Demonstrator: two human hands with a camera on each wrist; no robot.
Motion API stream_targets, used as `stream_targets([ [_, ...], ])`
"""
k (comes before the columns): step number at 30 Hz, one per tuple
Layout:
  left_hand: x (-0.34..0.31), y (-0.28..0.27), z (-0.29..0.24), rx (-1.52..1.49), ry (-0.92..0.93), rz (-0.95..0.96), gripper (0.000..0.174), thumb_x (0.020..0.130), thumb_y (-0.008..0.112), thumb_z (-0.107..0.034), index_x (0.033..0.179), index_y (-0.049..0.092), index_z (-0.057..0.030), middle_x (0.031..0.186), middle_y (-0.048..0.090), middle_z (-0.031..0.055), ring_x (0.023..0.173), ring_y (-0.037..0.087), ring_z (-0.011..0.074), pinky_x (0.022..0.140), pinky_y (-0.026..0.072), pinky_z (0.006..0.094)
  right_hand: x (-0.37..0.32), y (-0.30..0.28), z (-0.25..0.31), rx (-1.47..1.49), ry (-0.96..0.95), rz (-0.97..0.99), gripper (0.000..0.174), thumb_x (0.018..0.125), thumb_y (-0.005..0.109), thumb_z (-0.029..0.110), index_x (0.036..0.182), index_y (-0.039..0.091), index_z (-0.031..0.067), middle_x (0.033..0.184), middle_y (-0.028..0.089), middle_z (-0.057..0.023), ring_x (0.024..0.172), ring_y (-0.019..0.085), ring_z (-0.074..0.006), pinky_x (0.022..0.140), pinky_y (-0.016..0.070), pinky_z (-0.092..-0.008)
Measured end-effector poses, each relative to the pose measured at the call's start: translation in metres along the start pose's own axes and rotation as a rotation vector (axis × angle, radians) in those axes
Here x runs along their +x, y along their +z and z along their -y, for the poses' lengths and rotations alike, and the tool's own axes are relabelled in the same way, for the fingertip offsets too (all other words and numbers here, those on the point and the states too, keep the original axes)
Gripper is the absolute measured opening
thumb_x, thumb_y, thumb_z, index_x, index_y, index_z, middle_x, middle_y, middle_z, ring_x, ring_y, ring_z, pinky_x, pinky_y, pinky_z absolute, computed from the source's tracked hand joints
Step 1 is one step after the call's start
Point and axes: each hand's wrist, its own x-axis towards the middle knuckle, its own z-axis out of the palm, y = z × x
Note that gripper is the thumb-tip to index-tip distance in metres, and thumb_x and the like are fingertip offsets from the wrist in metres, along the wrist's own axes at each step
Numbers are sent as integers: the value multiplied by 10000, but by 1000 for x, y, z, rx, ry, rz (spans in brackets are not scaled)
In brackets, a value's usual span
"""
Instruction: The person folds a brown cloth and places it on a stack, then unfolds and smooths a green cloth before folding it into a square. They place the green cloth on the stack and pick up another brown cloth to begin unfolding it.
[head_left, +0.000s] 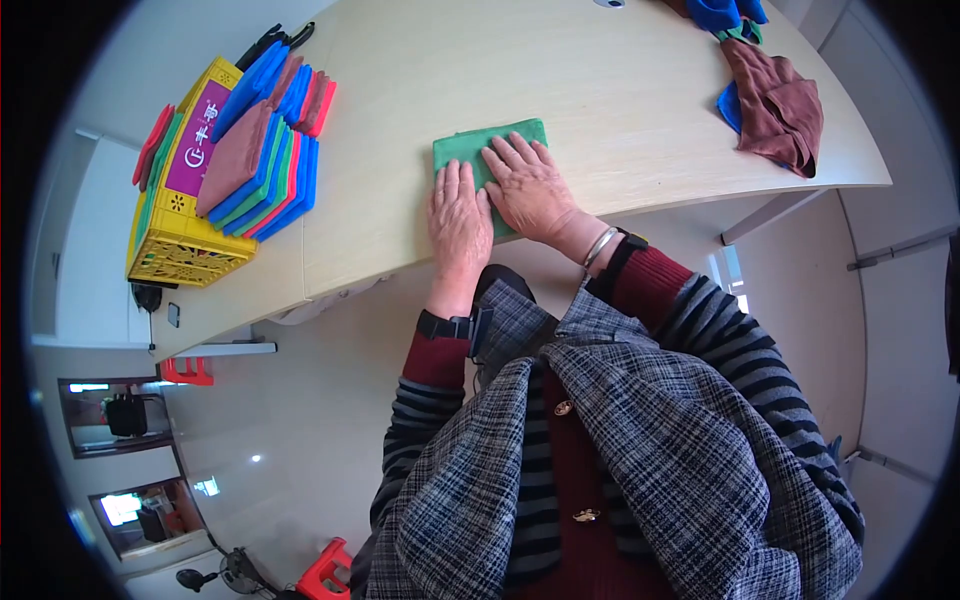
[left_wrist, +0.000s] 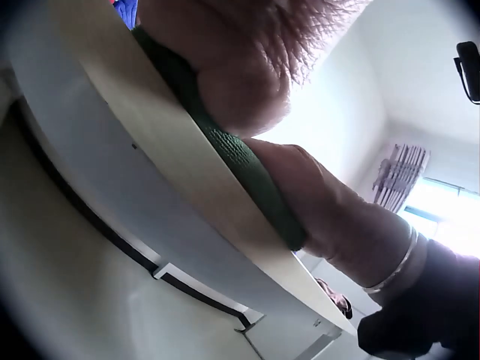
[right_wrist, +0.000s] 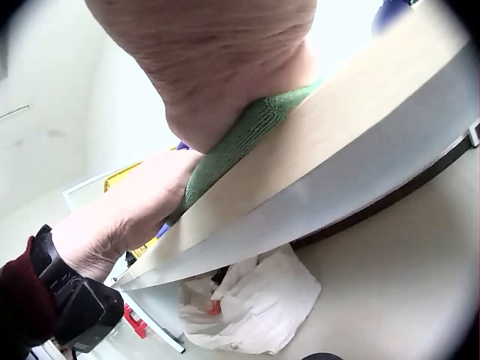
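A folded green cloth point(head_left: 468, 147) lies flat near the table's front edge, a neat rectangle in the head view. My left hand point(head_left: 461, 218) rests palm down on its left part, fingers straight and pointing away from me. Angled in from the right, my right hand point(head_left: 530, 190) presses on the cloth with fingers extended and slightly spread. The thumbs come close together over the middle. From the left wrist view, the cloth point(left_wrist: 232, 154) shows as a thin layer under both palms. The right wrist view shows its folded edge point(right_wrist: 240, 142) along the table rim.
A yellow crate point(head_left: 195, 250) at the table's left holds folded cloths point(head_left: 240, 160) in brown, blue, green and red. Crumpled brown cloth point(head_left: 780, 110) lies at the right, with blue pieces beside it. Under the table is a white plastic bag point(right_wrist: 262, 300).
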Motion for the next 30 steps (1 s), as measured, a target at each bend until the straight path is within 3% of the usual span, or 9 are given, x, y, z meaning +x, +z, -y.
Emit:
stream_targets([
  [9,-9,-3,6,24,-16,-1,514,1021,463,-294,1435,422,8,1527,387,179,1411,364,324,1162,290,475,-7,-3,-12,8,-8,-52,604,988,454,427,1457,443,45,1524,406,-174,1447,316,-355,1188,231,-500],
  [16,-10,-26,17,167,-148,64,491,1013,474,-267,1424,446,-1,1520,403,187,1402,381,334,1158,291,498,-16,-17,-27,-84,8,-22,602,990,471,418,1466,428,52,1531,394,-173,1440,320,-361,1183,235,-518],
  [20,14,-24,10,198,-63,8,473,1029,431,-266,1429,439,-15,1482,451,190,1396,390,343,1153,303,461,4,-23,-17,-153,-14,-33,594,988,486,393,1468,421,49,1528,395,-169,1430,328,-368,1176,242,-525],
  [22,30,-22,-3,106,-48,93,470,1001,467,-221,1430,451,-29,1456,485,178,1388,406,335,1148,319,447,15,-19,-5,-93,-96,-24,582,987,492,371,1463,424,44,1524,399,-166,1423,335,-373,1171,249,-524],
  [24,35,3,7,-302,-171,63,473,958,492,-172,1410,487,-32,1450,492,173,1379,421,324,1141,334,433,26,-20,2,67,-38,79,559,996,460,365,1449,441,38,1532,391,-166,1455,287,-353,1184,216,-534],
  [26,30,2,9,18,63,-34,478,929,485,-162,1382,520,-14,1447,497,176,1381,421,321,1141,333,427,27,2,-7,-15,-63,25,530,997,465,350,1429,476,42,1519,413,-159,1442,308,-348,1188,213,-516],
  [30,21,-5,8,-11,60,-89,499,928,484,-197,1374,519,22,1465,475,185,1400,398,327,1152,312,455,26,8,-14,-98,-93,69,519,1013,433,353,1442,470,64,1535,404,-136,1447,311,-326,1202,198,-487],
])
